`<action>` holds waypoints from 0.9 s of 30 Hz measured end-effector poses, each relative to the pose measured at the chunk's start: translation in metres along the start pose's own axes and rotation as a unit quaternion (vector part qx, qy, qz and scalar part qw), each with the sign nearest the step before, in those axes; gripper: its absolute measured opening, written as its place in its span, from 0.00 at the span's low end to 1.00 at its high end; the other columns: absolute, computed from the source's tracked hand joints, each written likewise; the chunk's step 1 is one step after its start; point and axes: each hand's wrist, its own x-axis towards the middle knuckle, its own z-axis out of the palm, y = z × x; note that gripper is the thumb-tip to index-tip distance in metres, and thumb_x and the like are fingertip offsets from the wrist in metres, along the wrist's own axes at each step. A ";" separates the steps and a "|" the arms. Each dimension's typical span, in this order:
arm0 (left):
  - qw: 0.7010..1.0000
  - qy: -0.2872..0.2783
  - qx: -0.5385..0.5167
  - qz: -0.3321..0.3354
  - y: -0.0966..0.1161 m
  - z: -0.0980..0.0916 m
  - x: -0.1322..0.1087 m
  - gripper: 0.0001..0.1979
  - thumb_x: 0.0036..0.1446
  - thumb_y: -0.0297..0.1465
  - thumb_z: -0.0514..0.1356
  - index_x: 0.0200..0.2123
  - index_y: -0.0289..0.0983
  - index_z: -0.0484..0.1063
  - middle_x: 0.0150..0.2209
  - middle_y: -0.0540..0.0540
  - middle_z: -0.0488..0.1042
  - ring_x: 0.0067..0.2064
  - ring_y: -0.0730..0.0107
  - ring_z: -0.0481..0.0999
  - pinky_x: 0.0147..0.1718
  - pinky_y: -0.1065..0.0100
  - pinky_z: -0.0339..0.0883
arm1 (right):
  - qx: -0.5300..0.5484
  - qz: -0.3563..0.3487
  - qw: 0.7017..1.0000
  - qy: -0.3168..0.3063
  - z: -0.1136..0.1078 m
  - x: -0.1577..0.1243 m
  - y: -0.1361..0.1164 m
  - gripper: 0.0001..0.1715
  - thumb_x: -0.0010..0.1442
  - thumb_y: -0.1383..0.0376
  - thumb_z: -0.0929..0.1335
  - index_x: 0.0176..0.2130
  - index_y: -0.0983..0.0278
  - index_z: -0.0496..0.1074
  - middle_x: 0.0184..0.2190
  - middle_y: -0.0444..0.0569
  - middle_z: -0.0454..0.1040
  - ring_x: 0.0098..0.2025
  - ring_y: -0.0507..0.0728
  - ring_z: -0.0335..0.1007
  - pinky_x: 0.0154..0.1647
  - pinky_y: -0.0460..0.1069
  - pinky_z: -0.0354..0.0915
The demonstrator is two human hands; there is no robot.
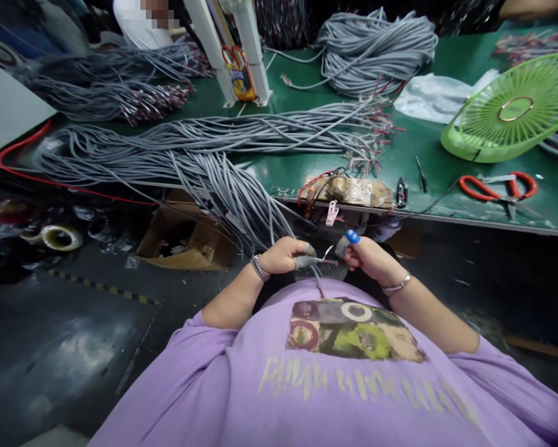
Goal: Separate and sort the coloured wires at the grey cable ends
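In front of my body, my left hand pinches a grey cable near its end, with thin coloured wires sticking out to the right. Grey finger covers wrap its thumb and forefinger. Just right of those wires is my right hand, its fingers closed together, with a blue cover on the thumb and a grey one on the forefinger. Whether it holds a small piece of wire is too small to make out. A bundle of grey cables hangs over the table edge down towards my left hand.
Long grey cables with stripped ends lie across the green table. A cable coil sits behind them. To the right are a green fan, red-handled scissors and a plastic bag. A cardboard box stands below. Another person is opposite.
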 end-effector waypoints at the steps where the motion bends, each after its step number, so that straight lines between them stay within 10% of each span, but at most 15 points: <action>1: 1.000 0.003 0.007 -0.001 -0.001 0.001 0.000 0.16 0.59 0.40 0.61 0.32 0.31 0.77 0.26 0.48 0.74 0.27 0.76 0.70 0.30 0.76 0.62 | -0.032 0.006 0.999 -0.028 0.000 -0.002 -0.001 0.36 0.48 0.35 0.69 0.22 0.64 0.65 0.15 0.40 0.61 0.16 0.46 0.51 0.17 0.45 0.57; 8: 1.000 -0.013 -0.010 -0.012 -0.002 0.003 0.007 0.14 0.53 0.39 0.65 0.32 0.32 0.79 0.25 0.48 0.75 0.26 0.76 0.69 0.28 0.76 0.61 | -0.076 0.041 0.990 -0.112 0.019 0.003 0.000 0.25 0.44 0.51 0.76 0.20 0.64 0.64 0.14 0.36 0.59 0.16 0.44 0.49 0.16 0.42 0.48; 17: 0.999 -0.005 -0.035 -0.003 -0.001 -0.004 0.002 0.17 0.58 0.41 0.62 0.34 0.31 0.78 0.27 0.45 0.76 0.28 0.74 0.72 0.30 0.74 0.65 | 0.107 -0.029 0.984 0.143 -0.002 0.027 0.000 0.24 0.46 0.55 0.75 0.23 0.61 0.58 0.13 0.33 0.53 0.14 0.44 0.45 0.16 0.43 0.51; 27: 0.974 0.193 -0.113 -0.023 -0.005 -0.001 0.022 0.20 0.54 0.45 0.64 0.35 0.31 0.78 0.28 0.46 0.75 0.29 0.75 0.70 0.31 0.73 0.66 | 0.129 0.028 0.990 -0.054 0.004 0.045 -0.020 0.31 0.49 0.39 0.72 0.31 0.64 0.67 0.22 0.42 0.70 0.17 0.45 0.54 0.18 0.43 0.59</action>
